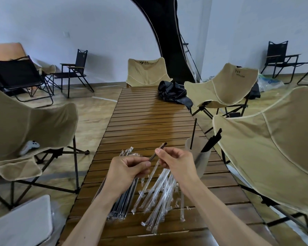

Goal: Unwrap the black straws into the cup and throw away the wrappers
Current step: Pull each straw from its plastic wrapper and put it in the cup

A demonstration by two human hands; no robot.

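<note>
We judge the black straw light, thin and stiff, its clear film wrapper slippery; best taken near the exposed end. Our left hand pinches the wrapped lower part, our right hand pinches the bared upper part, both held above the worktop. The cup, holding unwrapped straws, stands just right. Empty wrappers lie near.
</note>
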